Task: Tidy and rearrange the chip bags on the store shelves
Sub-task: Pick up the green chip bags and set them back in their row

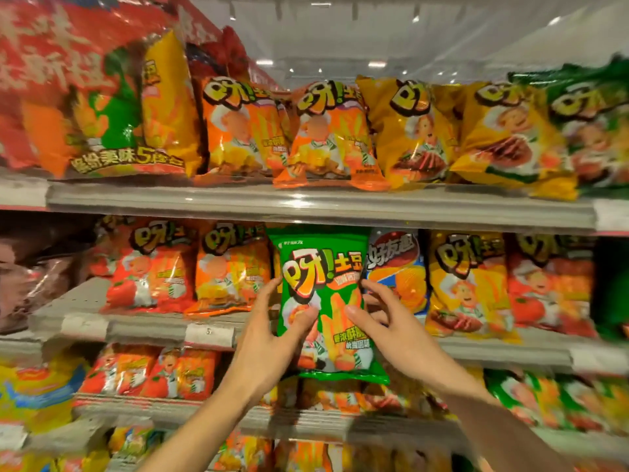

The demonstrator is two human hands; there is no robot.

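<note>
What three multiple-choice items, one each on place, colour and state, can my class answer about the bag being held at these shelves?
1. Where is the held bag?
A. in front of the middle shelf
B. on the top shelf
C. on the floor

2. What colour is the held bag?
A. blue
B. green
C. yellow

3. How is the bag held?
A. by the left hand alone
B. by the right hand alone
C. by both hands

Key: 1 A, it hangs before the middle row of bags; 2 B, its wrapper is green; 3 C, fingers of each hand press its sides.
</note>
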